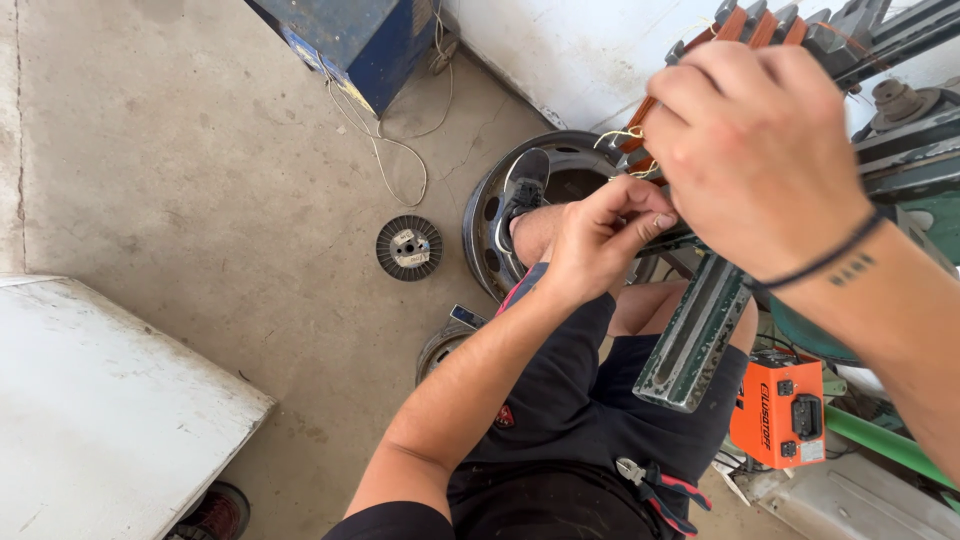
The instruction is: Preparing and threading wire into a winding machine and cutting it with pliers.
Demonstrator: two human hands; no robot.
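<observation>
While we look down through the head view, our left hand [600, 235] pinches thin pale cord [628, 135] between thumb and forefinger, its grip narrow. Our right hand [755, 150] closes over the copper-coloured winding [745, 22] set in a slotted metal frame [850, 30], up at upper right. We judge the cord light, limp and easily snapped (best held near the knot); the winding looks stiff. Below lie a steel wheel rim [480, 215], a ribbed spool [409, 247] and an orange box [780, 410] on the concrete floor [200, 150].
</observation>
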